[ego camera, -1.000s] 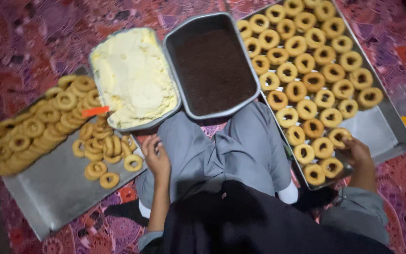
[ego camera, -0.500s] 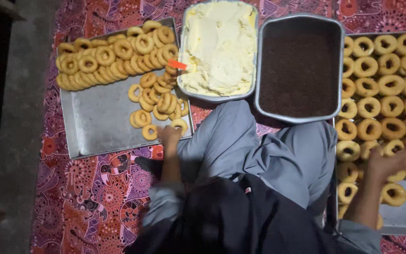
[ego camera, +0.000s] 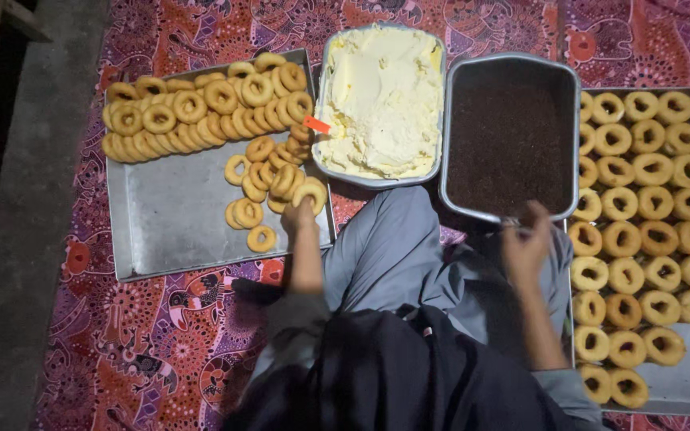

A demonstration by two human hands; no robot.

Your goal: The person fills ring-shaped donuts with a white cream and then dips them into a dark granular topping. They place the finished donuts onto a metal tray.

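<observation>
A: Underneath everything, a purple-and-red patterned cloth (ego camera: 145, 351). On it, at far left, a flat rectangular grey metal tray (ego camera: 169, 239) with plain golden ring doughnuts heaped along its far side.

B: And on the right?

A: A second flat metal tray (ego camera: 684, 387), filled with neat rows of ring doughnuts. Between the two, a rectangular metal pan of pale yellow cream (ego camera: 381, 96), just beside a rectangular metal pan of dark brown sprinkles (ego camera: 509, 144).

B: Left hand (ego camera: 301, 222)?

A: Stretched onto the left tray, fingertips resting on one plain golden ring doughnut (ego camera: 311, 194) at the near edge of the loose pile. Closed around it or not, impossible to tell from above.

B: Right hand (ego camera: 525, 243)?

A: Blurred, fingers loosely curled at the near rim of the sprinkle pan. Anything held there, impossible to tell.

B: Tips for lifting that doughnut?

A: Probably best to pinch lightly by the outer edge, lift straight up, and avoid nudging the neighbours leaning against it. Also worth steering clear of the small orange tag (ego camera: 316, 124) at the cream pan's corner.
</observation>
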